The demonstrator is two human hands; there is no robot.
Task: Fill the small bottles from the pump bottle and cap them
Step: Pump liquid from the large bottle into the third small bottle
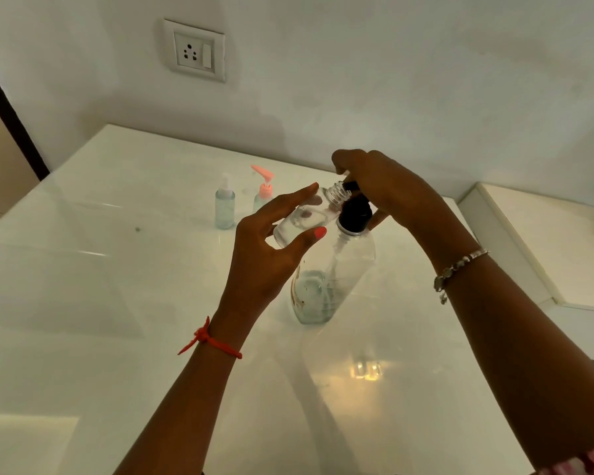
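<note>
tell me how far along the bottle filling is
Done: the white-topped bottle and pink-topped bottle at the back stand capped, liquid inside. In hand: the left hand tilts an open bottle to the spout; the right hand grips the head of the pump bottle. Left: fill and cap this one.

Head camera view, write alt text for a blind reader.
A left hand holds an uncapped small bottle tilted to the nozzle of a pump bottle, whose black pump head the right hand grips. Two capped bottles stand behind on the white table.
</note>
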